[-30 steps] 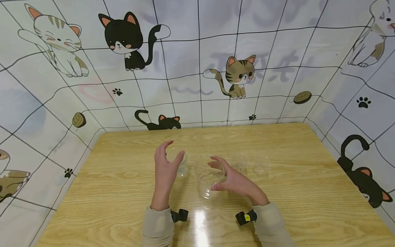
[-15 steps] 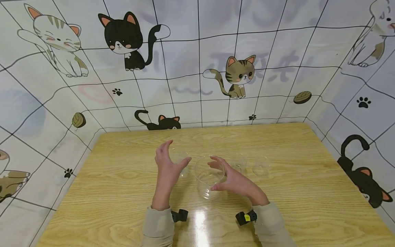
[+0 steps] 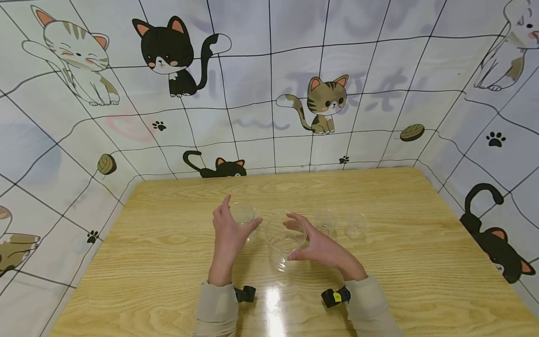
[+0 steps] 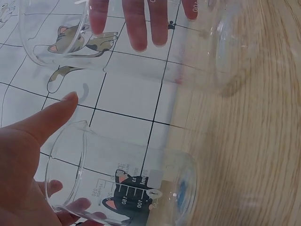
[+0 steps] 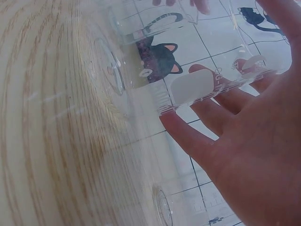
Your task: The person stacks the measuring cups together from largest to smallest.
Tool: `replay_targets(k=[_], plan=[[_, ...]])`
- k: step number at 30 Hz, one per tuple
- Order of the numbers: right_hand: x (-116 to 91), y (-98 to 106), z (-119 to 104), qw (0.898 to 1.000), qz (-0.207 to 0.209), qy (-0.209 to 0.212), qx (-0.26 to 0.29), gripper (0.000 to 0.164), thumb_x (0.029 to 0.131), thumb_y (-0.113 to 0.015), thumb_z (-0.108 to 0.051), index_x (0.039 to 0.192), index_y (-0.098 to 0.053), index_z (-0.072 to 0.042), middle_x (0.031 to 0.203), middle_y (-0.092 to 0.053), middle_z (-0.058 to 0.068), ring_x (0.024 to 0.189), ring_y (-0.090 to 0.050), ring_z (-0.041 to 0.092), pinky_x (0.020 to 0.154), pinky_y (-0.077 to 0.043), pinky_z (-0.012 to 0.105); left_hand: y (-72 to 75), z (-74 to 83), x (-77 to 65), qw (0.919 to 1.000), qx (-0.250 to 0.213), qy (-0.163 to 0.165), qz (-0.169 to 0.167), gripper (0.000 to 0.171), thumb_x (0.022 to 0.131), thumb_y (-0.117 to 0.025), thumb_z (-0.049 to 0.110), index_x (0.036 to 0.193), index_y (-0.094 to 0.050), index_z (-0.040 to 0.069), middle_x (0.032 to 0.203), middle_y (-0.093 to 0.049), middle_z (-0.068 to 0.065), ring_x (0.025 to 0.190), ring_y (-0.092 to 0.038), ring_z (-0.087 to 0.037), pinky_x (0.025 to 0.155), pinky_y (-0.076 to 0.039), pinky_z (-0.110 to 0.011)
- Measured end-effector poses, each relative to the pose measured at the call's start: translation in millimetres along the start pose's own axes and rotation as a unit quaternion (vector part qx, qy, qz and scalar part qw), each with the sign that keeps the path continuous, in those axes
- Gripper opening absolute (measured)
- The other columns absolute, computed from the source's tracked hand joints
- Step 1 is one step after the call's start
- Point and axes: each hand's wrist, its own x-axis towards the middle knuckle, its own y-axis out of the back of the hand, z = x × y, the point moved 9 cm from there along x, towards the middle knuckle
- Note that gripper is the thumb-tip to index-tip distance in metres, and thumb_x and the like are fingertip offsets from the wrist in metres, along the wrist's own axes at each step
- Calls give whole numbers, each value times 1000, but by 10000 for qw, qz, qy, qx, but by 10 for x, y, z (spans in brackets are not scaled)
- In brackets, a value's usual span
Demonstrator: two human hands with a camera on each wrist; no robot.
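A large clear glass beaker (image 3: 278, 241) stands on the wooden table in front of me. My right hand (image 3: 322, 245) grips its right side, the thumb near and the fingers behind; the right wrist view shows those fingers against the printed glass wall (image 5: 193, 85). A smaller glass beaker (image 3: 243, 213), with a printed scale in the left wrist view, stands farther back on the left. My left hand (image 3: 229, 238) curves about it and partly hides it. In the left wrist view the thumb stands apart from the beaker's spout, while other fingertips show through the glass.
Two more small clear beakers (image 3: 325, 221) (image 3: 356, 227) stand to the right, behind my right hand. The wooden table (image 3: 404, 281) meets a cat-print cloth (image 3: 252, 84) at its back and sides. Black wrist cameras (image 3: 335, 297) sit at both cuffs.
My left thumb has swung right, away from the index finger, and that hand has come slightly lower. The right hand and the large beaker have stayed in place.
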Motion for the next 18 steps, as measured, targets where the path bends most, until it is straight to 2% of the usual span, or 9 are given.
replay_targets(k=[4,11,14,18], plan=[[0,4,10,10000,12,-41,-10,90,72,-75,-20,139,-16,-34,139,-32,1,127,-30,24,84,-42,45,-6,-43,5,9994,-254,221,20,96,63,-77,44,136,-25,12,120,-31,-15,107,-37,-26,77,-43,-42],[3,7,37,9999,22,-123,12,90,73,-74,-22,139,-15,-37,139,-32,0,126,-31,23,81,-44,38,-42,-106,9,9952,-806,533,-174,91,63,-78,42,129,-25,7,119,-35,-10,111,-38,-27,82,-42,-40],[10,4,45,9999,29,-105,14,91,73,-74,-19,141,-14,-32,140,-31,0,126,-31,22,84,-42,43,-67,-119,18,9937,-930,511,-351,91,65,-77,42,131,-22,9,122,-36,-9,114,-38,-27,83,-42,-41],[18,5,39,10000,20,-42,-8,94,74,-73,-20,143,-9,-26,141,-30,1,128,-28,20,92,-33,53,-99,-128,25,9911,-1076,452,-645,93,68,-75,41,134,-17,11,126,-36,-6,119,-36,-25,83,-43,-42]])
